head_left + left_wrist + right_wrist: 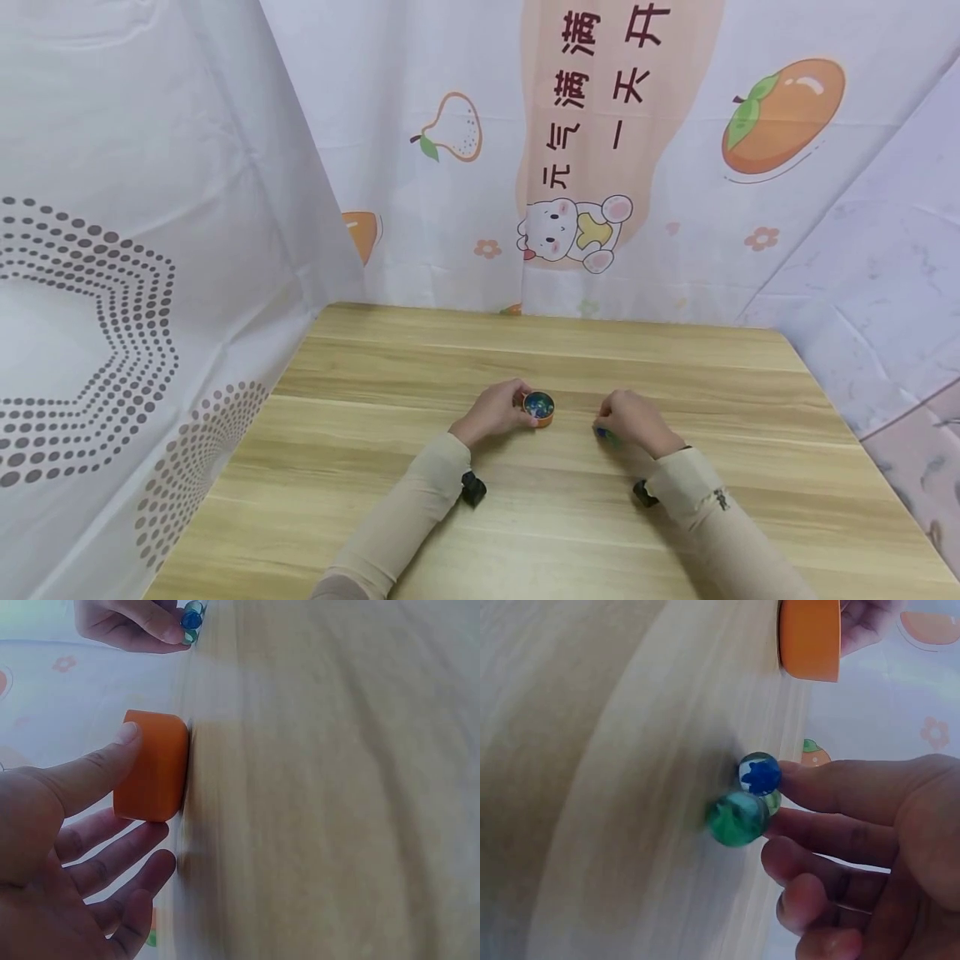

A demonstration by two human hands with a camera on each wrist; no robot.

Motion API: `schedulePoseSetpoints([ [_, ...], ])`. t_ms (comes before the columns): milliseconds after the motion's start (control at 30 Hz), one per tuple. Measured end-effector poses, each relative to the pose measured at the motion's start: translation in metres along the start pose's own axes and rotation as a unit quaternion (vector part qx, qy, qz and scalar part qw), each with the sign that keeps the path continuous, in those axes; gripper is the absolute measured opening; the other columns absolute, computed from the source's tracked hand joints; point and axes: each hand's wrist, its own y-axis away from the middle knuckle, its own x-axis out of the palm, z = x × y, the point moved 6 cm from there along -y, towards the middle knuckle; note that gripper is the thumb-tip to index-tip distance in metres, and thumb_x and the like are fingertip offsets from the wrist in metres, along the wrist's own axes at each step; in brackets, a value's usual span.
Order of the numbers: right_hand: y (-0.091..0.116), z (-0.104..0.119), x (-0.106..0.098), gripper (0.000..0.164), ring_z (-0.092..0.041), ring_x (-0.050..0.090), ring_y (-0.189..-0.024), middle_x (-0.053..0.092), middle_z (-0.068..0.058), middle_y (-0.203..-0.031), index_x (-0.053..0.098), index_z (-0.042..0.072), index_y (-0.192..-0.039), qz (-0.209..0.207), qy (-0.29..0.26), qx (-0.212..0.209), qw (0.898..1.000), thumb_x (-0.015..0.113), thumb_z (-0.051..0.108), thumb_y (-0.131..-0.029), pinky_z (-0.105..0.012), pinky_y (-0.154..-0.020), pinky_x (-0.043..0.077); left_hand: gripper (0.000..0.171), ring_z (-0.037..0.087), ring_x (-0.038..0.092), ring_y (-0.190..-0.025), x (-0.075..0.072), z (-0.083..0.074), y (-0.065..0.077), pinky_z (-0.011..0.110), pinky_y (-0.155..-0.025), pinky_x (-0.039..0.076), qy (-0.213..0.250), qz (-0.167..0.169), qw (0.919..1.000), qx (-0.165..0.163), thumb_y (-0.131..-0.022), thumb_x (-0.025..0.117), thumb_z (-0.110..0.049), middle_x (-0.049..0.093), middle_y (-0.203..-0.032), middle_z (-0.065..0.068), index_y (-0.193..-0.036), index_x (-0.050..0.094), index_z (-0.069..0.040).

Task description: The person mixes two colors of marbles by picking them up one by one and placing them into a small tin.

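Observation:
A small round orange bowl [542,422] stands on the table, with blue and green marbles [538,405] inside. My left hand [495,410] holds it from the left, thumb [112,761] against the near side and fingers around the far side. Right of the bowl, my right hand [633,421] pinches at a small cluster of marbles low over the wood. In the right wrist view a blue-and-white marble [760,774] meets the thumb. A green marble [738,819] sits beside it, and a pale green one [773,801] shows partly behind, by the index finger.
The wooden table [420,350] extends around both hands. A printed white curtain [450,208] hangs behind its far edge, and another dotted white cloth [150,250] hangs at the left. Dark wrist devices [472,488] sit under both cuffs.

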Motion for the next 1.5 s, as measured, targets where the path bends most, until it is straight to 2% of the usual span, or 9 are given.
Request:
schedulePoseSetpoints([
  [133, 0.000, -0.002, 0.001, 0.017, -0.009, 0.048, -0.054, 0.068, 0.001, -0.069, 0.073, 0.011, -0.073, 0.001, 0.004, 0.004, 1.000, 0.070, 0.020, -0.087, -0.025, -0.051, 0.039, 0.047, 0.019, 0.062, -0.100, 0.000, 0.000, 0.000, 0.037, -0.090, 0.049, -0.003, 0.001, 1.0000, 0.000, -0.079, 0.082, -0.027, 0.067, -0.108, 0.005, -0.118, 0.062, -0.012],
  [300, 0.001, -0.005, 0.002, 0.015, -0.010, 0.053, -0.059, 0.072, -0.003, -0.080, 0.075, 0.008, -0.081, 0.006, 0.006, 0.012, 1.000, 0.070, 0.022, -0.087, -0.026, -0.054, 0.043, 0.046, 0.019, 0.062, -0.101, 0.001, 0.000, 0.000, 0.037, -0.090, 0.049, -0.003, 0.004, 1.0000, -0.002, -0.079, 0.082, -0.027, 0.068, -0.108, 0.005, -0.118, 0.062, -0.013],
  [1000, 0.000, -0.004, 0.000, 0.018, -0.011, 0.054, -0.061, 0.072, -0.003, -0.080, 0.076, 0.008, -0.088, -0.014, -0.014, 0.014, 1.000, 0.070, 0.025, -0.088, -0.027, -0.056, 0.045, 0.046, 0.019, 0.062, -0.100, 0.001, 0.000, 0.002, 0.038, -0.090, 0.049, 0.003, 0.004, 1.0000, -0.001, -0.079, 0.082, -0.026, 0.067, -0.108, 0.005, -0.118, 0.062, -0.013],
  [1333, -0.003, 0.000, 0.000, 0.016, -0.010, 0.053, -0.058, 0.065, 0.004, -0.067, 0.075, 0.010, -0.086, -0.025, -0.023, 0.006, 0.999, 0.069, 0.024, -0.090, -0.028, -0.055, 0.043, 0.047, 0.018, 0.061, -0.099, 0.001, 0.001, 0.001, 0.036, -0.088, 0.049, 0.001, 0.005, 1.0000, -0.001, -0.079, 0.082, -0.026, 0.067, -0.107, 0.003, -0.119, 0.062, -0.013],
  [1500, -0.004, 0.004, -0.002, 0.015, -0.009, 0.053, -0.058, 0.066, 0.004, -0.067, 0.075, 0.009, -0.087, -0.034, -0.027, -0.008, 0.999, 0.068, 0.022, -0.091, -0.028, -0.056, 0.044, 0.046, 0.018, 0.061, -0.099, 0.001, 0.001, 0.000, 0.037, -0.089, 0.049, 0.002, 0.005, 1.0000, -0.004, -0.079, 0.082, -0.026, 0.067, -0.107, 0.004, -0.119, 0.062, -0.013],
])
